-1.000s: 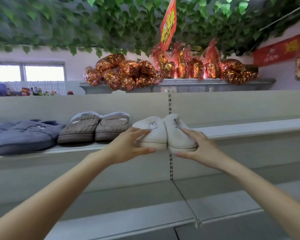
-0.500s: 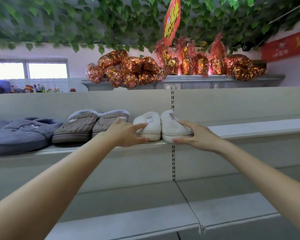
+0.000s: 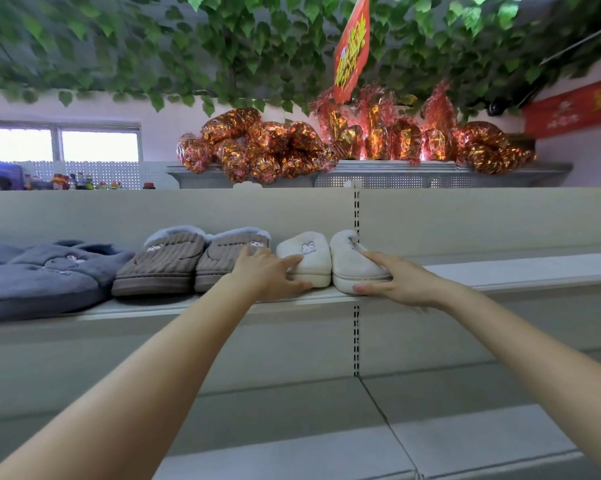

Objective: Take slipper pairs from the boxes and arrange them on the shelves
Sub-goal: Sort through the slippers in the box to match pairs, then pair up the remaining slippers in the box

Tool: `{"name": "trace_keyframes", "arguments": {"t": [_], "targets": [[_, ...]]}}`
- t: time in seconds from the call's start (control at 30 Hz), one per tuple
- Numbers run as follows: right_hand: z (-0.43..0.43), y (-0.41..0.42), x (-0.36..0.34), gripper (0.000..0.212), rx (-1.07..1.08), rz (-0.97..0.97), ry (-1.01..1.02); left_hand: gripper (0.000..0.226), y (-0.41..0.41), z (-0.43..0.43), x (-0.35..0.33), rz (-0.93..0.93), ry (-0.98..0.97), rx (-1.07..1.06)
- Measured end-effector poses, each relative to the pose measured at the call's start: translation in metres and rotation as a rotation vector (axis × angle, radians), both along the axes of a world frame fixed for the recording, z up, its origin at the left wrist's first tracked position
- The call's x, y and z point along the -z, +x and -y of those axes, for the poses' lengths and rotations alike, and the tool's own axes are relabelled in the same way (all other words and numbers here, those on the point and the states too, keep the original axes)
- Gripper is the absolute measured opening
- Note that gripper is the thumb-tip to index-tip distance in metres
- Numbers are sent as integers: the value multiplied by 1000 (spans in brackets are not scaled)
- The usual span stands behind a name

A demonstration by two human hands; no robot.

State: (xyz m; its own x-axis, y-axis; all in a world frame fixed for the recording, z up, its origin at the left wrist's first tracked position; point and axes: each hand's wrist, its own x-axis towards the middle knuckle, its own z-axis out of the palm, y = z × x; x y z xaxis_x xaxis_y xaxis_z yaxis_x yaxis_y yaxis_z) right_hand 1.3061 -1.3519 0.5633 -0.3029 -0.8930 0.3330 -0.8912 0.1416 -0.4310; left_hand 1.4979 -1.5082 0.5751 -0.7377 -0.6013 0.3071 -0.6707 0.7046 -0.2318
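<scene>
Left hand point(image 3: 269, 271) and right hand point(image 3: 401, 280), both open-palmed, flank the white slipper pair point(image 3: 330, 259) on the shelf point(image 3: 500, 271); press soles level, toes aligned between palms, then release

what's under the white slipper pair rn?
The white slipper pair rests on the grey shelf, soles down, straddling the slotted upright. Left hand and right hand cover its front edges, so contact there is hidden.
</scene>
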Motion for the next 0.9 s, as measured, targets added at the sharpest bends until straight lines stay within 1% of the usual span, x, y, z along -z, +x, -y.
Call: {"name": "trace_keyframes", "arguments": {"t": [0.07, 0.17, 0.27, 0.37, 0.43, 0.53, 0.63, 0.7, 0.77, 0.9], "targets": [[-2, 5, 0, 89, 60, -93, 43, 68, 5, -3, 0, -7, -38, 44], [-8, 32, -5, 89, 183, -341, 105, 67, 27, -8, -7, -22, -68, 117], [-12, 85, -16, 90, 142, -556, 112, 67, 71, -12, -18, -19, -148, 195], [-10, 150, -19, 88, 71, -703, 131, 64, 139, -16, -19, -43, -235, 291], [-4, 200, -15, 90, 18, -743, 148, 66, 195, -16, -12, -61, -308, 351], [4, 286, -2, 94, -65, -802, 158, 77, 287, -16, 13, -68, -353, 371], [16, 372, 19, 90, -178, -746, 143, 74, 384, -9, 41, -52, -386, 362], [28, 423, 44, 90, -254, -728, 181, 73, 447, -2, 69, -36, -375, 347], [45, 468, 73, 90, -299, -751, 258, 73, 504, 4, 101, 4, -340, 337], [79, 541, 134, 91, -369, -808, 414, 74, 590, 25, 166, 92, -225, 298]]}}
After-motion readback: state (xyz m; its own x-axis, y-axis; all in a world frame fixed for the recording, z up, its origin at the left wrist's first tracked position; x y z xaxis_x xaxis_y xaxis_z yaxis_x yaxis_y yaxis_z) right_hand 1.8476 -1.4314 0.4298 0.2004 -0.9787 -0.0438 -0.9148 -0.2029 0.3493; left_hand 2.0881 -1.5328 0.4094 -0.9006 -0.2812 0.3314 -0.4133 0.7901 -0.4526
